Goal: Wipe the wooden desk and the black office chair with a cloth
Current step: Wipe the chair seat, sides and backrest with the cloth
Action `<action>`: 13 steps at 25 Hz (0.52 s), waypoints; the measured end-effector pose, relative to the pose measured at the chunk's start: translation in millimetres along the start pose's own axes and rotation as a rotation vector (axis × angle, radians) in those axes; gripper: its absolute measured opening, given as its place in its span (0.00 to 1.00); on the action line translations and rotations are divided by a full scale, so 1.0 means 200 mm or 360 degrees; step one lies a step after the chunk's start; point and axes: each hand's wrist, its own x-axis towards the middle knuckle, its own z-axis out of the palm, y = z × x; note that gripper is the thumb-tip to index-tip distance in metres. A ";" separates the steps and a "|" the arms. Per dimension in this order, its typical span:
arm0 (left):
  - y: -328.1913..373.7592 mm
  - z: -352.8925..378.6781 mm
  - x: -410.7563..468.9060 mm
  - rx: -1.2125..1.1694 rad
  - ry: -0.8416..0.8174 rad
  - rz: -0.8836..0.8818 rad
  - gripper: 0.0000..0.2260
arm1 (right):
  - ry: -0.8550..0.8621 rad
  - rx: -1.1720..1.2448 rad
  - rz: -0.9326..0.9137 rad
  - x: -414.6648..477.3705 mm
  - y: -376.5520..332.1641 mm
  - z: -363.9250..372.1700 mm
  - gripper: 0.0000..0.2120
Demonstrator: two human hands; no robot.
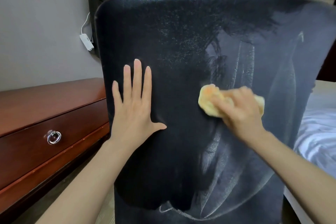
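Note:
The back of the black office chair (181, 32) fills most of the head view, upright and close. Its right part carries pale dusty streaks; the left and middle look darker. My left hand (134, 107) lies flat on the chair back, fingers straight and spread. My right hand (240, 112) grips a bunched yellow-orange cloth (209, 100) and presses it against the chair back at mid height. The hand is blurred. The wooden desk (45, 118) stands at the left, with a drawer and a metal ring pull (54, 137).
A grey wall runs behind the desk, with a white adapter (86, 42) hanging from a cable beside a dark screen's edge. A bed with white sheets (320, 129) lies at the right behind the chair. Light wooden floor (60, 198) shows at the bottom left.

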 end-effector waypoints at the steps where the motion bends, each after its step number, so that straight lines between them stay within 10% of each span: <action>1: -0.02 -0.01 0.02 0.0071 0.0026 -0.0017 0.65 | 0.0139 -0.0033 -0.0005 0.09 0.02 -0.04 0.18; 7: -0.05 -0.05 0.14 0.0197 0.0077 -0.0049 0.68 | 0.0867 -0.0064 -0.0001 0.63 0.03 -0.17 0.09; 13: -0.07 -0.03 0.15 0.0259 0.0060 -0.0059 0.68 | 0.0877 0.0112 0.0085 0.68 -0.17 -0.11 0.13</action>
